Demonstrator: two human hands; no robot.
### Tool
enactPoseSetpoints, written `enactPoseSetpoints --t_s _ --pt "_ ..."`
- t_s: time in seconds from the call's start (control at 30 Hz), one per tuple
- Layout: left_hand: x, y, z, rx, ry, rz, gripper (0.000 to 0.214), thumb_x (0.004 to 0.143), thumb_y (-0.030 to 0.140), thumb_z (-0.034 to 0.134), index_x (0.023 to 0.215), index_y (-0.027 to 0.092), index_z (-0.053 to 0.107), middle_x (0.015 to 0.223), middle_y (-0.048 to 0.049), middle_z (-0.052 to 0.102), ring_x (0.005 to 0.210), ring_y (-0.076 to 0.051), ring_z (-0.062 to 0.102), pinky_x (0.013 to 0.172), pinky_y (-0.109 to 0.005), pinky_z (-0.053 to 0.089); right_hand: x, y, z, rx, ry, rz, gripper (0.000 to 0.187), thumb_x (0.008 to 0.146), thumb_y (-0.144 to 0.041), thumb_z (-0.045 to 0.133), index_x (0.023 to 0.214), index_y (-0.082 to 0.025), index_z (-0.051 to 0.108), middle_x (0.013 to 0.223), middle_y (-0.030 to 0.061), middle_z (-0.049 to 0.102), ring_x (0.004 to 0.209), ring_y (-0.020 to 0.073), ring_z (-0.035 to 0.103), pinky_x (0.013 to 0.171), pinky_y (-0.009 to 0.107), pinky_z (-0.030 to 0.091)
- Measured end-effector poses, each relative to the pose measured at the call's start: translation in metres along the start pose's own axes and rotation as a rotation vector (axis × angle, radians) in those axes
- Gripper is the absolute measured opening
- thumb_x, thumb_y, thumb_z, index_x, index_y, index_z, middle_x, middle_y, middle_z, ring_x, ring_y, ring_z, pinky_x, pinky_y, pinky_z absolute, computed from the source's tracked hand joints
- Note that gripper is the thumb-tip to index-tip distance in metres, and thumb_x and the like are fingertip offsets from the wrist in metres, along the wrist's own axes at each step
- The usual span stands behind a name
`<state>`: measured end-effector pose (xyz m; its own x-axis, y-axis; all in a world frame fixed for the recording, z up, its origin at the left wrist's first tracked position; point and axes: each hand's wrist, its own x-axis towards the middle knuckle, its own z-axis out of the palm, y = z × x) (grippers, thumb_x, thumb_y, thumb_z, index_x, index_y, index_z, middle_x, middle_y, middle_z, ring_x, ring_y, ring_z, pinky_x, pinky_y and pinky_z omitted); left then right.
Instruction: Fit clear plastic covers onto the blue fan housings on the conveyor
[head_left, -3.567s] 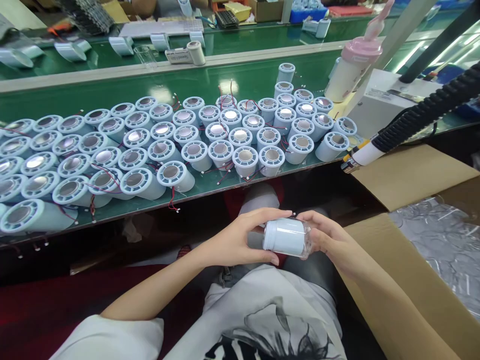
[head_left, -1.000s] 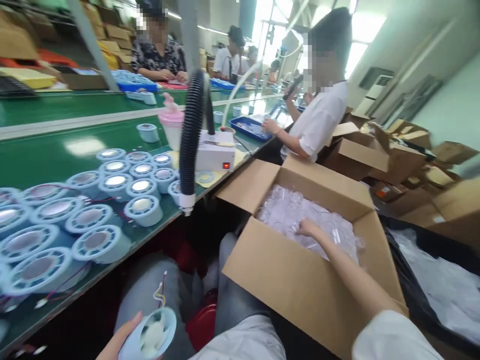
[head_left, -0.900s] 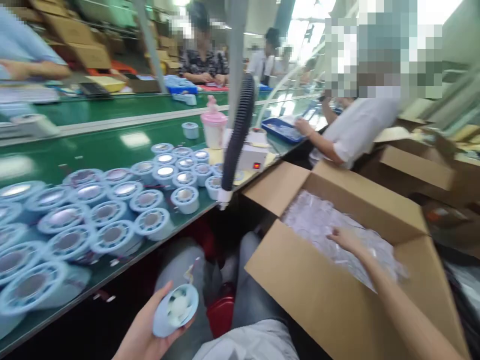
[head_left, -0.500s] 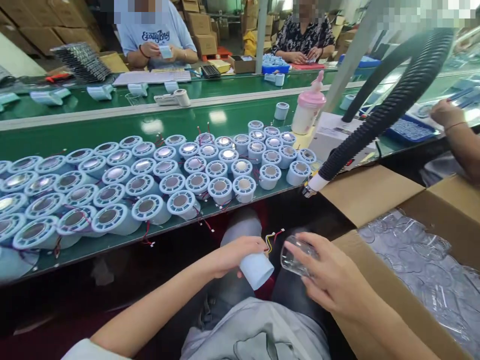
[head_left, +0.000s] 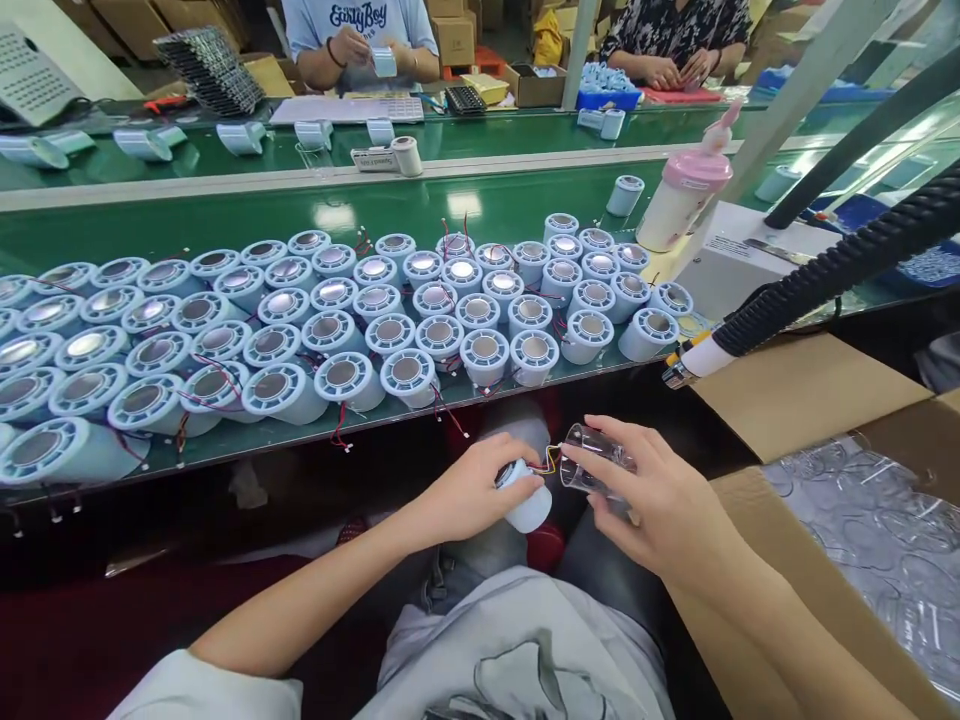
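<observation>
Above my lap, my left hand (head_left: pixel 487 490) is wrapped round a light-blue cylindrical housing (head_left: pixel 531 510). Thin red, yellow and dark wires (head_left: pixel 553 460) come out of its upper end toward the right. My right hand (head_left: pixel 652 490) grips a clear plastic cup (head_left: pixel 589 455), its rim turned left toward the wires. Wire tips meet the cup's rim; whether they go inside I cannot tell. On the bench ahead stand rows of similar blue housings (head_left: pixel 409 370) with round metallic discs on top, some with red and black wires hanging over the edge.
An open cardboard box (head_left: pixel 739 500) of clear cups (head_left: pixel 885 540) is at my right. A black corrugated hose (head_left: pixel 847 270) slants over the bench beside a white box (head_left: pixel 742 255) and a pink-lidded bottle (head_left: pixel 682 200). Across the green belt (head_left: pixel 510 205), two people work with their hands.
The blue housing in my left hand has turned, so its wired end now faces the cup. My right hand brought the cup's rim up to the wires. The view shifted left and down.
</observation>
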<state>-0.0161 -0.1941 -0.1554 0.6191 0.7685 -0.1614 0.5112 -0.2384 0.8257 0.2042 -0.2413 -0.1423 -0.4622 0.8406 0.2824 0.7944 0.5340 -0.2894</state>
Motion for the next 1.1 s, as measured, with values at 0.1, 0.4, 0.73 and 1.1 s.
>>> enactPoseSetpoints --t_s 0.1,0.4,0.73,1.1 --pt "0.002 0.001 0.003 0.026 -0.057 0.034 0.018 0.089 0.028 0.055 0.100 0.020 0.067 0.094 -0.0027 0.060 0.092 -0.019 0.058 0.083 -0.030 0.045 0.005 -0.004 0.007 -0.050 -0.169 0.013 0.051 0.073 -0.001 0.057 0.119 -0.019 0.065 0.139 0.0159 0.050 0.111 0.0365 0.054 0.078 0.048 0.056" --pt "0.001 -0.016 0.011 -0.129 0.167 0.212 0.054 0.065 0.042 0.084 0.112 0.025 0.065 0.105 -0.0045 0.053 0.098 -0.021 0.056 0.090 -0.036 0.049 0.003 0.003 0.008 0.647 -0.196 0.325 0.021 0.093 -0.030 0.056 0.077 -0.022 0.068 0.116 0.0061 0.060 0.107 0.0230 0.059 0.089 0.037 0.047" --pt "0.005 -0.022 0.014 -0.362 -0.098 0.233 0.070 0.069 0.034 0.082 0.133 0.027 0.054 0.131 -0.0101 0.058 0.121 -0.028 0.055 0.100 -0.042 0.047 -0.002 0.008 0.012 1.103 0.044 0.532 0.029 0.087 -0.030 0.062 0.061 -0.021 0.067 0.100 0.0059 0.070 0.096 0.0214 0.065 0.075 0.028 0.054" --pt "-0.008 -0.012 0.014 -0.793 -0.122 0.006 0.070 0.070 0.031 0.080 0.133 0.024 0.051 0.122 -0.0104 0.061 0.099 -0.022 0.064 0.081 -0.034 0.055 -0.021 0.000 0.012 0.827 -0.026 0.278 0.034 0.079 -0.021 0.077 0.109 -0.027 0.061 0.135 0.0070 0.059 0.116 0.0253 0.061 0.093 0.037 0.054"
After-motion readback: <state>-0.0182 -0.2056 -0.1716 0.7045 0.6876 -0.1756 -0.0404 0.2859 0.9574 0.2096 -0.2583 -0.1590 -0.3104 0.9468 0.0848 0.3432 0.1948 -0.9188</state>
